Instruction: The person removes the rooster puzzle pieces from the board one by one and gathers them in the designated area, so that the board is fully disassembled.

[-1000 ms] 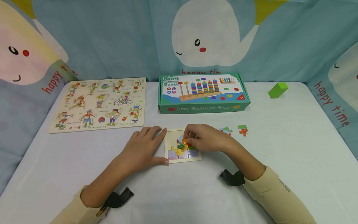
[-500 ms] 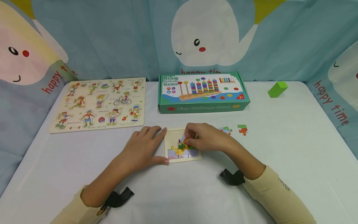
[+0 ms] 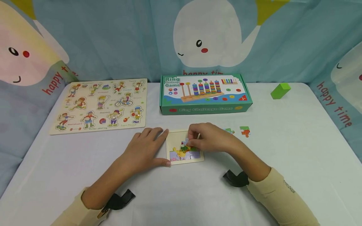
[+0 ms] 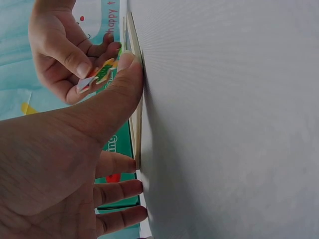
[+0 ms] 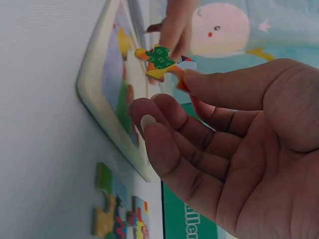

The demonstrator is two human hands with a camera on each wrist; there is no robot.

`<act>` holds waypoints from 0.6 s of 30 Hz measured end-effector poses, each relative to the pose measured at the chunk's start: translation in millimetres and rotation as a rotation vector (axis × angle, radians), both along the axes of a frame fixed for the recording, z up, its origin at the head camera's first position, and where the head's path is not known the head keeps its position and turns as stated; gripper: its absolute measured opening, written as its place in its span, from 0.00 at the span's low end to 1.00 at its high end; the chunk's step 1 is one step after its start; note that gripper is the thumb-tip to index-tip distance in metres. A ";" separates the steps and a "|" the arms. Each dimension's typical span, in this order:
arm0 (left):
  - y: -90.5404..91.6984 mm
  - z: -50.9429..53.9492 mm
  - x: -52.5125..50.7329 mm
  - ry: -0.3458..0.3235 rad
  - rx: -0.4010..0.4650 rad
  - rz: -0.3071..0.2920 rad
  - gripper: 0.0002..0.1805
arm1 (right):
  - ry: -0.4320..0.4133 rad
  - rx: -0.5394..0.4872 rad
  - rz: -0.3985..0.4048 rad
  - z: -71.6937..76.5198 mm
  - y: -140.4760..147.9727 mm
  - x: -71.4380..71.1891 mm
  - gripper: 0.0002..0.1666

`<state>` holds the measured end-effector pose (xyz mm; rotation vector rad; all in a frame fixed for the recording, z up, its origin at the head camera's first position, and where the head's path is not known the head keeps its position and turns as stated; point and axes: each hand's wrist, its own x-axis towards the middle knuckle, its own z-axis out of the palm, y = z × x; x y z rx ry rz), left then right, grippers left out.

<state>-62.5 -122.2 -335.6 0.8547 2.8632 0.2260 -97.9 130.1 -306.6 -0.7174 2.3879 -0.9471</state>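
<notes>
Pinching an orange-and-green jigsaw piece over the square pale-wood tray, the right hand hovers; the left hand's fingers spread at its edge. The bottom row looks filled, upper left bare; loose printed pieces remain on the white worktop.

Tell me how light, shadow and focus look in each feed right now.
Head: brightest, though the small lettering on the sports puzzle board is soft; left wrist: dimmer, with a soft shadow on the white tablecloth beside the left hand; right wrist: also dim, the held puzzle piece fairly crisp, the loose pieces blurrier.
</notes>
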 end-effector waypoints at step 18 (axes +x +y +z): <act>0.7 -1.6 0.2 0.002 -0.006 0.003 0.57 | -0.071 0.031 -0.044 15.4 44.9 -3.3 0.07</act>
